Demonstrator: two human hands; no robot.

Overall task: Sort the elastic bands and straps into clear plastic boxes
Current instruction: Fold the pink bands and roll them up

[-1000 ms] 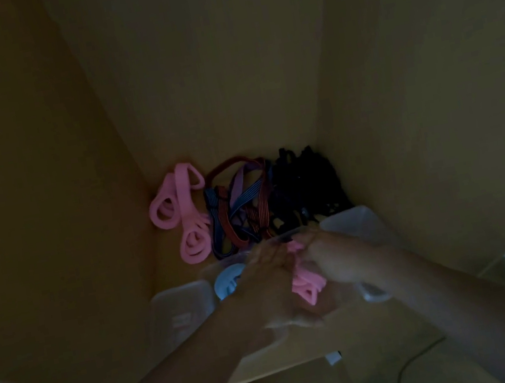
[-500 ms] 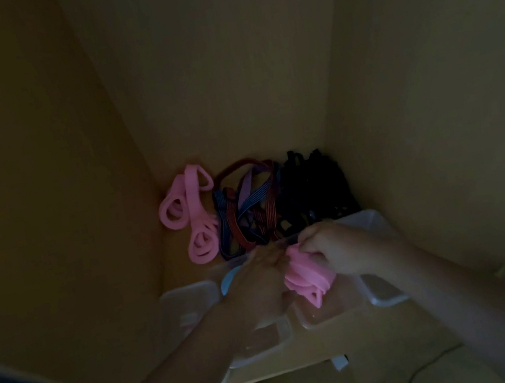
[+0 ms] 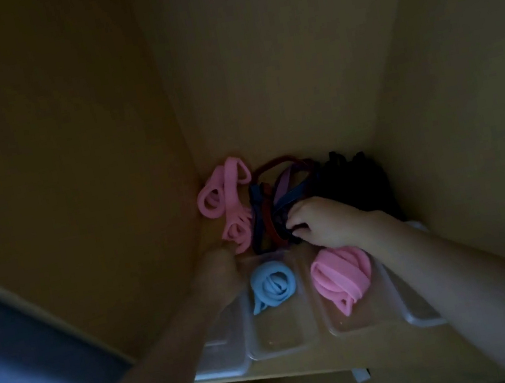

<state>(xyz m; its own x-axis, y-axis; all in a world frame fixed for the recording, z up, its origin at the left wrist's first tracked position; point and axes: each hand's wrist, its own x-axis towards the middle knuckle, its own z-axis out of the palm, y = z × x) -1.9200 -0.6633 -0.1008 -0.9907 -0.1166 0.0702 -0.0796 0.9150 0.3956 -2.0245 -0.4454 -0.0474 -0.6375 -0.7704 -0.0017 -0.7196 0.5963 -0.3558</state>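
Note:
Several clear plastic boxes stand side by side at the shelf's front edge. A rolled blue band lies in the second box. A bundled pink band lies in the third box. Behind the boxes sits a loose pile: pink bands on the left, navy and red straps in the middle, black straps on the right. My right hand reaches over the boxes and its fingers curl round the navy and red straps. My left hand is blurred, at the back of the leftmost box, just below the pink bands.
The shelf is a narrow wooden cupboard compartment with walls close on the left, back and right. A fourth clear box stands at the right end, partly under my right forearm. The light is dim.
Both hands let go of the pink band, which now lies in the third box. My right hand moved back to the dark straps and my left hand moved left toward the pink bands.

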